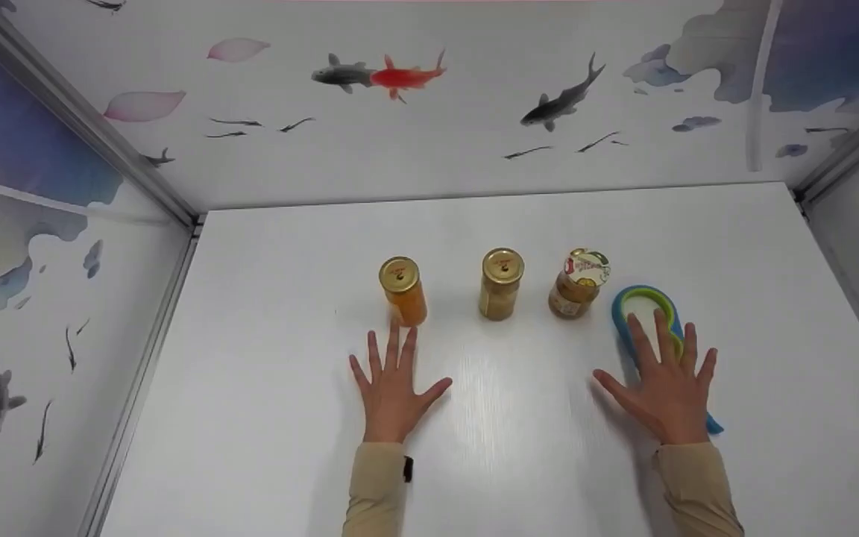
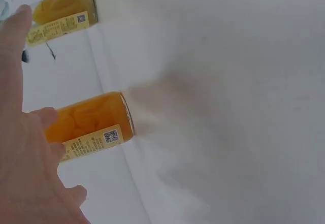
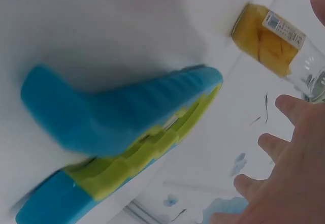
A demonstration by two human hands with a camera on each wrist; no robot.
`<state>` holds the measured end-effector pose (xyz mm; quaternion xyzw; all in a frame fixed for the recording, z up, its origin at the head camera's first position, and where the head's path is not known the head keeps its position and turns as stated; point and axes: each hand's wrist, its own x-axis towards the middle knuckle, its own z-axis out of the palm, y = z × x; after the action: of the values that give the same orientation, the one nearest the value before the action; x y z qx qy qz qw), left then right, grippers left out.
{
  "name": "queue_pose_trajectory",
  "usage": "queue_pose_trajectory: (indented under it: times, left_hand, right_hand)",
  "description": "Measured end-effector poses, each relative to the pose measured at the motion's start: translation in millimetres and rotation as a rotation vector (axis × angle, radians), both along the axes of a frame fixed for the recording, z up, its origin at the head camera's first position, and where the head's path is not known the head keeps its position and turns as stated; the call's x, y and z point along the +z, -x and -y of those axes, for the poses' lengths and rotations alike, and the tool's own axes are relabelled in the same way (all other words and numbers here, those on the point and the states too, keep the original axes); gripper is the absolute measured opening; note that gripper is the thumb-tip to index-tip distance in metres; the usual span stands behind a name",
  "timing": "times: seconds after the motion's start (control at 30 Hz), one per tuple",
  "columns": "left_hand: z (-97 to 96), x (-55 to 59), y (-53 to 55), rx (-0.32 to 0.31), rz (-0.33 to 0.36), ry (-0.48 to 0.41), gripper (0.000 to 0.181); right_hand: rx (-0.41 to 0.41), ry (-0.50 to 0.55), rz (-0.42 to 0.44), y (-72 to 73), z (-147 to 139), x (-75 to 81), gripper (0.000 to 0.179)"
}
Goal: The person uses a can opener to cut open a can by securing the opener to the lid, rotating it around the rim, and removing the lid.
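Note:
My left hand (image 1: 391,403) is spread with straight fingers, its fingertips near the base of a gold-lidded jar of orange fruit pieces (image 1: 408,307). In the left wrist view this jar (image 2: 96,118) stands just beyond the fingers. My right hand (image 1: 666,399), also spread, is above a blue and green jar opener (image 1: 618,321) and hides part of it. The opener's ridged green inner edge (image 3: 147,153) shows in the right wrist view, apart from the fingers. Neither hand holds anything.
A second gold-lidded jar with pale yellow contents (image 1: 499,298) stands in the middle. To its right is a shorter jar with a patterned lid (image 1: 576,291). The white table (image 1: 265,298) meets fish-printed panels (image 1: 474,149) at the back and left.

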<state>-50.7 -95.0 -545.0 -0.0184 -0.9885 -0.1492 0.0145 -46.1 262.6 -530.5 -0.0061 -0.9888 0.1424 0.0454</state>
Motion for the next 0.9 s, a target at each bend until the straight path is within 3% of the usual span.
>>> queue_pose_trajectory:
  times: [0.27,0.4,0.57,0.67,0.9]
  left_hand:
    - [22.9,-6.4,23.9,0.062,0.059,-0.357,0.080]
    - [24.5,-7.6,39.4,0.120,0.094,-0.565,0.084]
    - [23.8,-4.4,57.3,0.196,0.079,-0.788,0.090]
    - [23.2,-2.2,65.4,0.211,0.059,-0.850,0.093]
    - [17.8,-4.6,77.3,0.160,0.033,-0.875,0.094]
  right_hand:
    - [-0.037,0.033,0.112,1.9,-34.3,-2.5,0.099]
    - [-0.050,0.047,0.147,3.8,-45.6,-7.4,0.102]
    - [-0.064,0.087,0.203,5.9,-55.5,-12.4,0.105]
    - [-0.051,0.108,0.237,5.4,-60.3,-13.3,0.108]
    - [-0.014,0.113,0.309,5.5,-70.1,-11.6,0.111]
